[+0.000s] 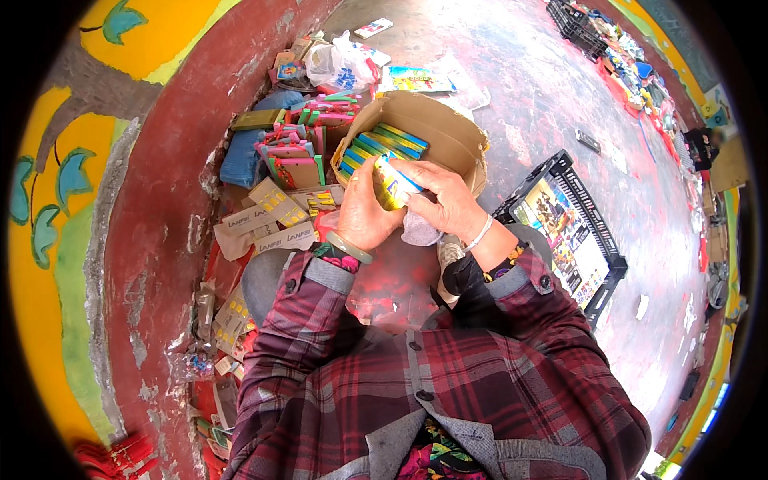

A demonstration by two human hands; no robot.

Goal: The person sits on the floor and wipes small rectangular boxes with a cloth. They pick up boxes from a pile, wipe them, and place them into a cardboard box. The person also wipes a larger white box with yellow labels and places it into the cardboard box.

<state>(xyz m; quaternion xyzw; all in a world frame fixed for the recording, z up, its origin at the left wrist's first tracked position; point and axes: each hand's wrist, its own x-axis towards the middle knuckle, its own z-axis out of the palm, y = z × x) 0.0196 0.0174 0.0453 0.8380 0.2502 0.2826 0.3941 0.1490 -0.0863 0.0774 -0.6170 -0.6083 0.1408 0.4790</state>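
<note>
From my end, the work in hand looks like handling one slim packet (390, 185) with both hands at once, just over the near edge of an open cardboard box (432, 114). My left grip (362, 202) is closed around the packet's left side, with the thumb running along its near face; my right grip (442, 194) pinches it from the other side, near the blue end. Neither is spread wide. Whether the packet's end is open or sealed I can't tell, because the fingers cover it. I judge the next move calls for a light, steady pinch and little squeeze, since thin card could crease.

As for containers, the cardboard box stands with its flaps up and holds a row of similar yellow, blue and green packets (378, 149), lying slanted side by side. To the right, a black crate (617, 266) on the floor (520, 72) has sheets with colourful printed pictures (556, 232) in it. At the left, near the wall, yellow-marked cartons (278, 202) lie piled; I can't see inside them. Beyond sits a white plastic bag (339, 66), its contents unclear to me.
</note>
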